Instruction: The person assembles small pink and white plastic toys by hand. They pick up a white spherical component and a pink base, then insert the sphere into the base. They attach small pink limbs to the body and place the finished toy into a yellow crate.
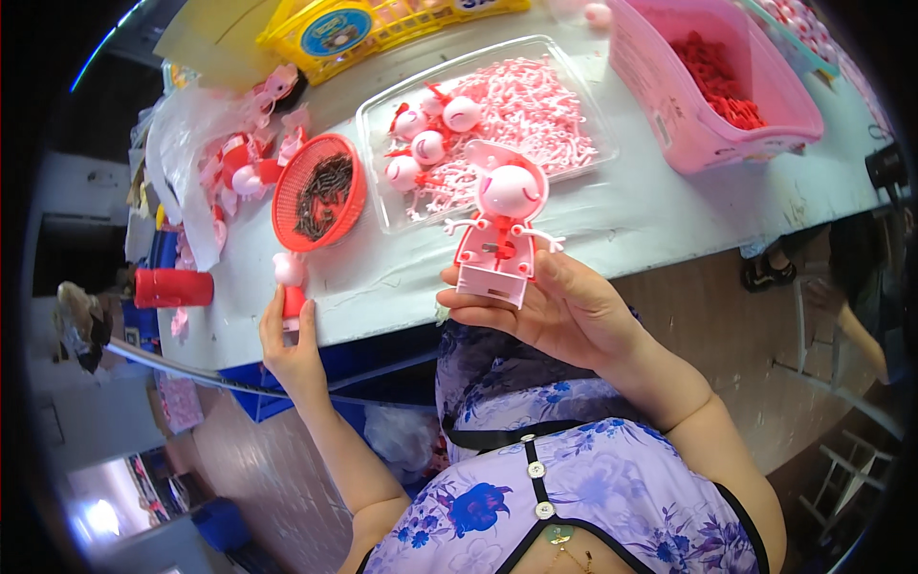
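My right hand (583, 311) is closed around the base of a pink toy figure (507, 191), held up over the table's front edge. The figure has a round head, thin pale arms and an exposed inside with red and dark small parts. At the table edge to the left, my left hand (295, 349) grips a small red and pink toy piece (292, 301) between thumb and fingers. Beyond the figure, a clear tray (378, 206) holds many small pink parts and several round heads. A red basket (279, 206) of dark small metal-looking parts stands behind my left hand.
A pink bin (669, 143) with red parts stands at the back right. At the back is a yellow basket (402, 36). Pink toy parts and a plastic bag (186, 153) pile up at left, near a red cylinder (174, 288). Another person's arm (861, 340) shows far right.
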A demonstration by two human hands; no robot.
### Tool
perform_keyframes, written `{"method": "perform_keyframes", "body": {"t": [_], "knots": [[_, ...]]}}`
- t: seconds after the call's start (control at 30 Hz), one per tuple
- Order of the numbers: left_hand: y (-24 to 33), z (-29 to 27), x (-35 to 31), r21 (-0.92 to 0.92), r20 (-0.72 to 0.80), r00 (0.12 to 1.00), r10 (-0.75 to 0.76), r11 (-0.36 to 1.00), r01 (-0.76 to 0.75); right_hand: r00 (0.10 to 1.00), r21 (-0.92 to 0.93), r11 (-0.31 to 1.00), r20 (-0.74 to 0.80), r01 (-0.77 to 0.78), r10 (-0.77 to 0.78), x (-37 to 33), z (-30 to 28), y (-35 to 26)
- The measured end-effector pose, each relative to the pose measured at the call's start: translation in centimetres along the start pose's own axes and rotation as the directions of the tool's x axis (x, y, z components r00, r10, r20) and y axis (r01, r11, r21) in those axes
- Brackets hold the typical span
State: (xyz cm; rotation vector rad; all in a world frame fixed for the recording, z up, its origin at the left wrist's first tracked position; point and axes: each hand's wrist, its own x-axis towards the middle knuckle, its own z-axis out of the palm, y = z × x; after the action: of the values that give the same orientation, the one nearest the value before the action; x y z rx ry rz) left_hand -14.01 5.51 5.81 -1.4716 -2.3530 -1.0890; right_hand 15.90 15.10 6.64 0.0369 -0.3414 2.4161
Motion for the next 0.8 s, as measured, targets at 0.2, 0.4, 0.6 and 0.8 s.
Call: {"method": "perform_keyframes", "body": {"t": [0.2,0.4,0.6,0.8], "knots": [[-0.8,0.9,-0.3,-0.175,-0.073,0.995,-0.074,0.983,0.060,1.000,0.041,0.999,0.031,0.003,-0.004,-0.3,-0.1,-0.2],[1.7,0.0,-0.1,-0.762,-0.140,0.947,-0.290,0.642,0.084,1.000,0.045,0.999,0.017,0.013,-0.014,0.2,-0.1,0.0],[12.7,1.7,-2.2,-0.898,-0.010,0.998,0.054,0.438,-0.033,0.994,-0.019,0.994,0.002,0.110,-0.110,1.6,0.9,1.3],[15.3,3.7,-1.1,-0.939,0.019,0.990,0.138,0.344,-0.030,0.974,-0.110,0.969,-0.021,0.223,-0.226,2.4,1.4,2.3]]}}
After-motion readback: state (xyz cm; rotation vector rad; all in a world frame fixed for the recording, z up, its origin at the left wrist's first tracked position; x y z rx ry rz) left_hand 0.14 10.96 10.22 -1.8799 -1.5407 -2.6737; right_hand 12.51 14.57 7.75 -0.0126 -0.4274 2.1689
